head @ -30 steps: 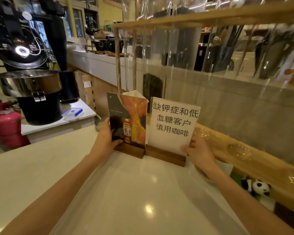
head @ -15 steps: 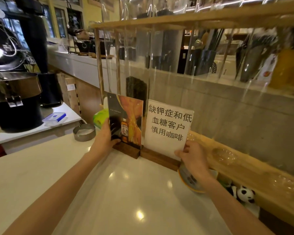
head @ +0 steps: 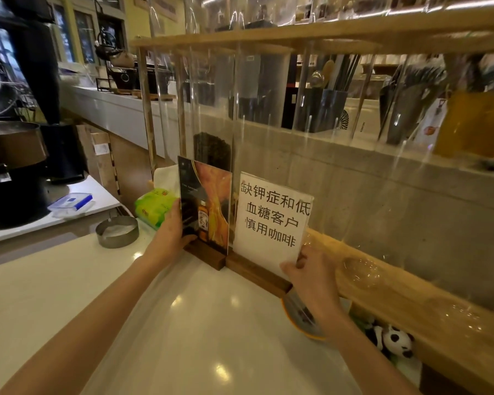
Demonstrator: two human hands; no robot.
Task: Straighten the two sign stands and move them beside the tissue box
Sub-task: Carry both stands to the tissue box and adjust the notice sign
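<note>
Two sign stands on wooden bases stand upright side by side at the back of the white counter (head: 69, 295). The left one is a dark and orange bottle poster sign (head: 208, 201); my left hand (head: 171, 229) grips its left edge. The right one is a white sign with black characters (head: 271, 220); my right hand (head: 308, 269) holds its lower right corner. A green tissue pack (head: 151, 206) with a white tissue sticking up lies just left of the poster sign, behind my left hand.
A round metal ring (head: 117, 231) sits on the counter left of the tissues. A yellow-rimmed dish (head: 300, 320) and a panda toy (head: 394, 342) lie under my right wrist by the wooden ledge (head: 411, 297). A clear acrylic screen rises behind the signs.
Both signs have slid left along the counter with my hands on them. The green tissue pack and metal ring came into view as the camera turned.
</note>
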